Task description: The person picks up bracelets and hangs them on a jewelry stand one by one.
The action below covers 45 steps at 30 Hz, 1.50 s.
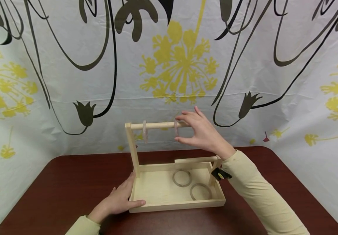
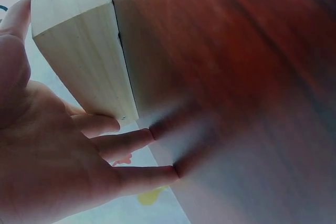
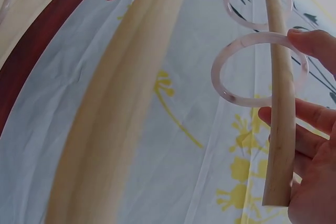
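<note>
My right hand (image 1: 201, 130) pinches a pale, translucent bangle (image 1: 176, 130) between thumb and fingertips. The bangle encircles the upper wooden rod (image 1: 160, 125) of a stand, as the right wrist view also shows. A second pale bangle (image 1: 145, 133) hangs on the same rod, nearer its post (image 1: 132, 151). My left hand (image 1: 120, 197) rests at the left end of the stand's wooden tray (image 1: 174, 207), its thumb over the front corner. In the left wrist view its fingers (image 2: 149, 178) stretch past the tray's end, with fingertips on the table.
Two more bangles lie flat inside the tray, one bangle (image 1: 173, 179) behind the other bangle (image 1: 191, 193). A lower rod (image 1: 196, 160) sticks out leftward from a short post at the right. Under everything is a dark red table (image 1: 78, 176), with a patterned cloth (image 1: 169, 81) behind.
</note>
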Motion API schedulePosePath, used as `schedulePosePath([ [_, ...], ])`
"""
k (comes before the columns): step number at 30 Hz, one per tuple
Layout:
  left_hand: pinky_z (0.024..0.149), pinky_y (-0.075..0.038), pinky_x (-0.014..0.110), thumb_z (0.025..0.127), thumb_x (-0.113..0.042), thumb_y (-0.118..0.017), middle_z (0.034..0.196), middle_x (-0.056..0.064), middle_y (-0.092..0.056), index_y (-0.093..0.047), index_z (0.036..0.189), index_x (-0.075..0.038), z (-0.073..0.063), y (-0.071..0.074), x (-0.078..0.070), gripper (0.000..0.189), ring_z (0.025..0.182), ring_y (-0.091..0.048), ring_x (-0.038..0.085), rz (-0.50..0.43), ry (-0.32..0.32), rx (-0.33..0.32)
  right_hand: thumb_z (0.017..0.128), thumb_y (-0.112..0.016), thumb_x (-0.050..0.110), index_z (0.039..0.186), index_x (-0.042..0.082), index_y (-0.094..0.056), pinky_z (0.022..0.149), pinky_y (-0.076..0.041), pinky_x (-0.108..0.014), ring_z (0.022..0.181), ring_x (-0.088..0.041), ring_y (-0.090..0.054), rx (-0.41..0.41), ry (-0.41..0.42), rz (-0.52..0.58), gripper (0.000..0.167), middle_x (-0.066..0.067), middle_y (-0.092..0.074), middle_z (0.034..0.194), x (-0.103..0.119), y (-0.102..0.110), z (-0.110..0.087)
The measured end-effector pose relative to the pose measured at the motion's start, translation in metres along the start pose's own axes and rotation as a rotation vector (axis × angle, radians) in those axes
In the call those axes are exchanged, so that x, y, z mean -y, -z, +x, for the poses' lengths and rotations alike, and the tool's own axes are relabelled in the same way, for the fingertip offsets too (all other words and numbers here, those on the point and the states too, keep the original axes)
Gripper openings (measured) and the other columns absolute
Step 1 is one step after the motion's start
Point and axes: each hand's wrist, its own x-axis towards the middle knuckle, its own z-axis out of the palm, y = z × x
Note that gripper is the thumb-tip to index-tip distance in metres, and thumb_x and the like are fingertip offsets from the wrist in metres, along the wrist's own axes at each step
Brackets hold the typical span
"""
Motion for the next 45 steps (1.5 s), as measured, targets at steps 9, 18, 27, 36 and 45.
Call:
schedulePosePath([
  [9, 0.087, -0.021, 0.081, 0.083, -0.049, -0.073, 0.153, 0.031, -0.018, -0.006, 0.151, 0.009, 0.000, 0.000, 0.000, 0.112, 0.135, -0.029, 0.047, 0.002, 0.008, 0.007, 0.079, -0.080, 0.036, 0.125, 0.001, -0.062, 0.115, -0.010, -0.045, 0.129, -0.029, -0.045, 0.002, 0.029, 0.014, 0.061, -0.012, -0.061, 0.126, 0.006, -0.004, 0.004],
  [18, 0.088, -0.020, 0.081, 0.083, -0.050, -0.072, 0.153, 0.030, -0.017, -0.006, 0.151, 0.008, 0.002, 0.000, 0.000, 0.112, 0.136, -0.028, 0.046, 0.013, 0.014, 0.011, 0.080, -0.079, 0.030, 0.127, -0.002, -0.059, 0.114, -0.017, -0.041, 0.125, -0.031, -0.048, 0.026, 0.055, 0.054, 0.060, -0.015, -0.060, 0.126, 0.011, -0.006, 0.010],
  [27, 0.089, -0.020, 0.080, 0.083, -0.051, -0.072, 0.153, 0.030, -0.017, -0.006, 0.151, 0.008, 0.001, 0.000, 0.001, 0.112, 0.136, -0.028, 0.046, 0.015, 0.017, 0.014, 0.079, -0.081, 0.025, 0.129, -0.002, -0.058, 0.107, -0.033, -0.037, 0.112, -0.025, -0.056, 0.038, 0.076, 0.072, 0.061, -0.010, -0.062, 0.120, 0.016, -0.009, 0.013],
  [36, 0.089, -0.020, 0.081, 0.084, -0.050, -0.071, 0.154, 0.030, -0.016, -0.005, 0.151, 0.008, 0.001, -0.001, 0.002, 0.111, 0.136, -0.027, 0.047, 0.004, 0.016, 0.024, 0.080, -0.081, 0.026, 0.131, -0.001, -0.057, 0.108, -0.032, -0.037, 0.114, -0.026, -0.056, 0.072, 0.053, 0.051, 0.062, -0.011, -0.059, 0.124, 0.021, -0.011, 0.016],
  [45, 0.089, -0.019, 0.081, 0.083, -0.050, -0.072, 0.154, 0.030, -0.016, -0.005, 0.151, 0.008, 0.001, -0.001, 0.002, 0.112, 0.136, -0.027, 0.047, 0.015, 0.018, 0.021, 0.080, -0.082, 0.026, 0.131, -0.002, -0.056, 0.107, -0.033, -0.039, 0.115, -0.027, -0.056, 0.061, 0.063, 0.038, 0.063, -0.013, -0.059, 0.124, 0.023, -0.016, 0.019],
])
